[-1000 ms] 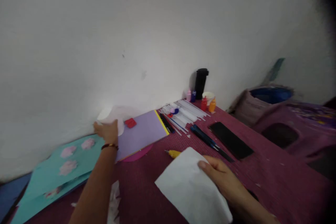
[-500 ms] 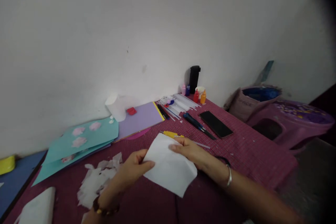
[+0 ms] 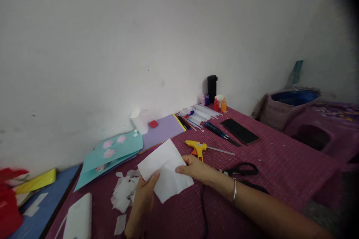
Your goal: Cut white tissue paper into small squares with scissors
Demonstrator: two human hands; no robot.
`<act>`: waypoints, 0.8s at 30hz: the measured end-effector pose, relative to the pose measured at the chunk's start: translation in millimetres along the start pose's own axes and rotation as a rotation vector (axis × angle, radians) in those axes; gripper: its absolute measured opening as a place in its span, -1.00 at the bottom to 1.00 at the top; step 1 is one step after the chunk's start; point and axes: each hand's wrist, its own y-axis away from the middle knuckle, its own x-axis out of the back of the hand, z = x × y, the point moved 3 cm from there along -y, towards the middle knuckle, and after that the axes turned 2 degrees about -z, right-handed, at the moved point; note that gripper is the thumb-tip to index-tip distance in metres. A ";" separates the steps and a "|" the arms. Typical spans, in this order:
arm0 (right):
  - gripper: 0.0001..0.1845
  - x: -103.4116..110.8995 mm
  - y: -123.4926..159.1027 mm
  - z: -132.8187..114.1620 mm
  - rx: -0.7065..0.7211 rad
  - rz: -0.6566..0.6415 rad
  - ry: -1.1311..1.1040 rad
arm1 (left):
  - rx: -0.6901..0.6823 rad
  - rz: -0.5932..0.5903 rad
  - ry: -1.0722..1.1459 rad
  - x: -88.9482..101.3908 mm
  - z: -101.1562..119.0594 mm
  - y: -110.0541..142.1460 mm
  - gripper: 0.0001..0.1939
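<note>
Two hands, one white paper, held up just over the tabletop.

Biggest first: plain white wall far behind the grip, filling most of the view. Then the tabletop, covered in dark red cloth, right under the grip. Purple stool and a bag well off to the right of the grip.

Teal sheet with little pink puffs up and to the left of the grip, purple sheet just past it by the wall.

White paper pinched on both sides: left hand closed on its near edge from below, right hand closed on its right edge. Both grips tight on the paper, nothing else in them. Paper looking whole and uncut, as far as can be told.

Pile of small white scraps just left of the grip, so some cutting already done, by the look of it. Black scissors lying flat just right of the grip, not touched. Yellow glue gun just beyond the grip, also lying alone. Black phone further back and to the right. Tiny paint bottles far back by the wall.
</note>
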 end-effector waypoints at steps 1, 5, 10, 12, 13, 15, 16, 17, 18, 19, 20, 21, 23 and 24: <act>-0.61 0.4 -0.6 3.0 -0.007 -0.012 0.006 | 0.009 0.034 -0.027 3.4 -3.8 -1.4 -0.52; -0.61 8.8 2.8 8.2 0.002 -0.034 0.040 | 0.065 0.028 -0.057 11.4 -12.4 -1.9 -0.63; -0.60 18.2 5.6 10.9 -0.035 0.003 0.036 | 0.186 -0.098 -0.085 13.3 -24.6 2.5 -0.63; -0.61 20.7 5.2 12.9 -0.043 0.029 0.050 | 0.230 -0.126 -0.123 12.8 -28.9 3.1 -0.62; -0.62 22.0 4.9 13.9 -0.040 0.045 0.057 | 0.243 -0.131 -0.136 12.8 -29.7 3.1 -0.63; -0.63 24.0 4.0 15.8 -0.032 0.069 0.061 | 0.265 -0.121 -0.135 14.2 -28.3 3.2 -0.65; -0.63 24.7 3.5 16.7 -0.029 0.077 0.061 | 0.273 -0.119 -0.122 15.2 -26.3 3.2 -0.65; -0.62 25.4 3.1 17.5 -0.026 0.086 0.062 | 0.278 -0.130 -0.104 16.0 -23.7 3.3 -0.65; -0.62 25.9 2.7 18.3 -0.023 0.095 0.060 | 0.278 -0.153 -0.089 16.7 -20.8 3.3 -0.63; -0.62 26.4 2.2 19.0 -0.020 0.104 0.057 | 0.264 -0.171 -0.080 17.3 -17.6 3.0 -0.61; -0.61 27.0 1.8 19.7 -0.015 0.112 0.052 | 0.235 -0.178 -0.077 18.0 -14.3 2.4 -0.60; -0.61 27.6 1.2 20.3 -0.009 0.121 0.048 | 0.201 -0.171 -0.081 18.5 -11.4 1.5 -0.60; -0.61 29.0 -0.2 21.7 0.007 0.137 0.039 | 0.116 -0.105 -0.102 19.1 -7.0 -0.9 -0.63; -0.61 29.7 -1.0 22.4 0.017 0.145 0.035 | 0.065 -0.059 -0.113 18.9 -5.4 -2.0 -0.64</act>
